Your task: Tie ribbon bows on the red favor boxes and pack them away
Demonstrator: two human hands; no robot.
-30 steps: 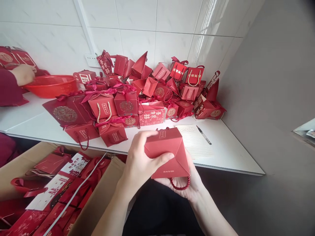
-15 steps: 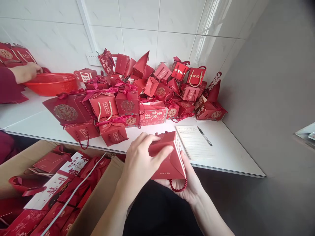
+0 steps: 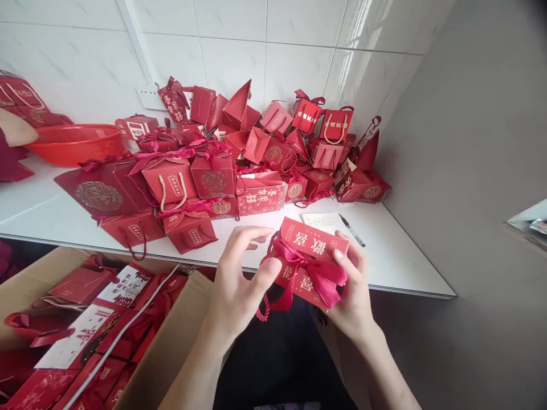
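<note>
A small red gift box (image 3: pixel 308 234) with gold lettering is held up in front of me, its top turned toward the camera. Across it runs a dark pink ribbon bow (image 3: pixel 318 273), and red cord handles hang at its left side. My right hand (image 3: pixel 354 290) grips the box from the right, thumb on its top edge. At the box's left side is my left hand (image 3: pixel 236 282), thumb and fingers spread apart; its thumb tip is close to the ribbon, and I cannot tell if it touches.
Many red gift boxes (image 3: pixel 213 182) are piled on the white table (image 3: pixel 410 256). A notebook (image 3: pixel 322 220) and pen (image 3: pixel 352 230) lie at right. A cardboard carton (image 3: pixel 171 319) of boxes stands lower left. Another person's arm (image 3: pixel 15 128) is by a red basket (image 3: pixel 77 148).
The box has been turned so its lettered, ribboned top now shows. My left hand has come off its face, fingers spreading. At far left, the other person's arm has shifted left in view.
</note>
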